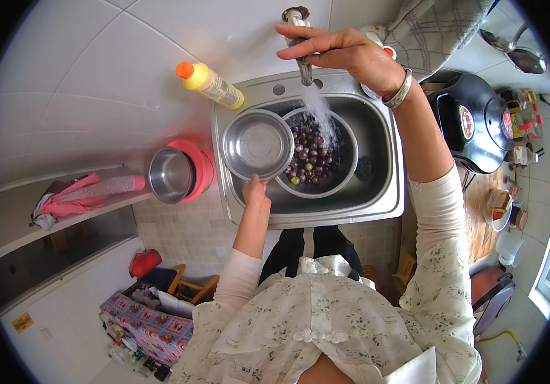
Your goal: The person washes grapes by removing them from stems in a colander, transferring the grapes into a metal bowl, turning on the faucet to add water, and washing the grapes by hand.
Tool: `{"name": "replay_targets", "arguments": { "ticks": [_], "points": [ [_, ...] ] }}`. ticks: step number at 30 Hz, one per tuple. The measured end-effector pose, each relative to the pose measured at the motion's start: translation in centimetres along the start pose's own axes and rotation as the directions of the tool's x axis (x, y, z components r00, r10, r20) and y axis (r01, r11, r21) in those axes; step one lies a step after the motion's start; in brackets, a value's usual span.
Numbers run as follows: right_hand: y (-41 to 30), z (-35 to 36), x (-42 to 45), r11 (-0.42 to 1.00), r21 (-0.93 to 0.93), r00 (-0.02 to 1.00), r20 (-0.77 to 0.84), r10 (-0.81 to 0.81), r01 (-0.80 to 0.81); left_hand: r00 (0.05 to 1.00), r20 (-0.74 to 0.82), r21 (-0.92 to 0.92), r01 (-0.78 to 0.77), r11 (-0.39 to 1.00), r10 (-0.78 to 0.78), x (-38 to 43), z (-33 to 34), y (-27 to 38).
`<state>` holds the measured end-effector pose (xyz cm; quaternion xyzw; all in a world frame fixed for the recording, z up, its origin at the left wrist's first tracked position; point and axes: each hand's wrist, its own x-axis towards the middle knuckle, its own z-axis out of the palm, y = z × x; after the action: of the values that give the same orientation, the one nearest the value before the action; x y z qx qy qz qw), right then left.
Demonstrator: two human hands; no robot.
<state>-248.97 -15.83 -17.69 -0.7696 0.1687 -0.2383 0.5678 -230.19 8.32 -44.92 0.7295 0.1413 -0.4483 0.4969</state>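
My left hand (256, 193) grips the near rim of a shallow steel bowl (257, 144), tilted over the left side of the sink (375, 201). Its inside looks bare, and it overlaps the left rim of a larger metal basin (355, 153). Purple and green grapes (309, 153) fill much of that basin. Water (320, 115) pours onto them from the wall tap (305, 74). My right hand (347, 50) is up at the tap, its fingers straight and spread on both sides of the dark handle (298, 42); the palm side is hidden.
A yellow bottle with an orange cap (212, 86) stands at the sink's back left corner. Left of the sink, a steel pot (172, 175) rests on a pink tub (203, 170). A black electric cooker (471, 125) sits on the right counter, below a hanging towel (428, 38).
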Motion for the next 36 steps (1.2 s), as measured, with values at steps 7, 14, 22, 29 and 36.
{"name": "replay_targets", "arguments": {
  "ticks": [7, 14, 22, 29, 36],
  "points": [
    [-0.3, 0.0, 0.2, 1.000, 0.008, 1.000, 0.023, 0.015, -0.015, 0.998, 0.047, 0.025, 0.038, 0.999, -0.039, 0.9, -0.4, -0.1],
    [-0.2, 0.0, 0.2, 0.999, -0.031, 1.000, 0.012, 0.021, -0.020, 0.996, 0.073, 0.046, 0.050, 0.998, -0.053, 0.0, 0.1, 0.1],
    [0.1, 0.1, 0.1, 1.000, -0.002, 1.000, 0.001, 0.016, -0.016, 0.995, 0.086, 0.028, 0.051, 0.998, -0.053, -0.2, 0.3, 0.0],
    [0.0, 0.9, 0.1, 1.000, 0.017, 0.999, -0.051, -0.010, 0.011, 0.971, 0.213, 0.017, 0.103, 0.995, -0.104, 1.4, -0.5, -0.7],
    [-1.4, 2.3, -1.6, 0.903, -0.409, 0.943, -0.334, -0.017, -0.128, 0.957, 0.252, -0.031, 0.160, 0.987, -0.147, -0.2, 0.4, 0.4]
  ]
}}
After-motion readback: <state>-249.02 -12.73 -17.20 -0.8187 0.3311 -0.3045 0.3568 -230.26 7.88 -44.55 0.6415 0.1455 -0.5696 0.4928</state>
